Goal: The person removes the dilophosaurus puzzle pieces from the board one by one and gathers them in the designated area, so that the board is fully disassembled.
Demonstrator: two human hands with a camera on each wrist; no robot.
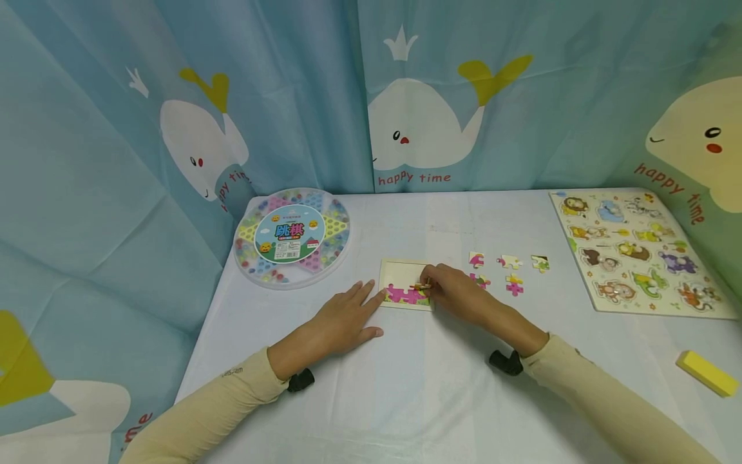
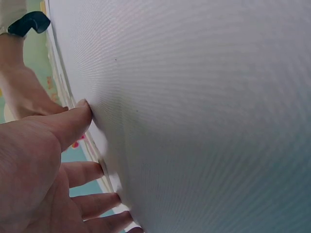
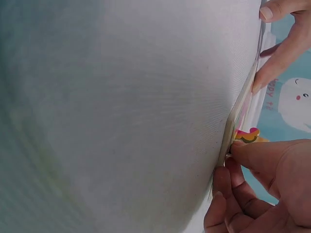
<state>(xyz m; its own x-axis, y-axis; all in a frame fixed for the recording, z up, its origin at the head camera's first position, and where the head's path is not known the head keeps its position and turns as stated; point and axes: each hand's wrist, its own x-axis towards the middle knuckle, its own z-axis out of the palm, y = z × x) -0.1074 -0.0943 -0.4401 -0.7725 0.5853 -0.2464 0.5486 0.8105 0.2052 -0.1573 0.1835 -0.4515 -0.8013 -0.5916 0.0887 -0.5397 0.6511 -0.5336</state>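
Note:
A small wooden puzzle tray lies on the white tabletop, with joined pink pieces along its near side. My right hand pinches a jigsaw piece between thumb and fingers over the right part of the tray. Yellow and pink show on that piece in the right wrist view; the fingers hide part of it. My left hand lies flat with spread fingers, its index fingertip at the tray's near left corner. In the left wrist view, the left hand's thumb is stretched out close over the cloth.
Several loose jigsaw pieces lie right of the tray. A round Chinese checkers box sits at the back left. An animal peg board is at the right, with a yellow block nearer me. A whale-print curtain hangs behind.

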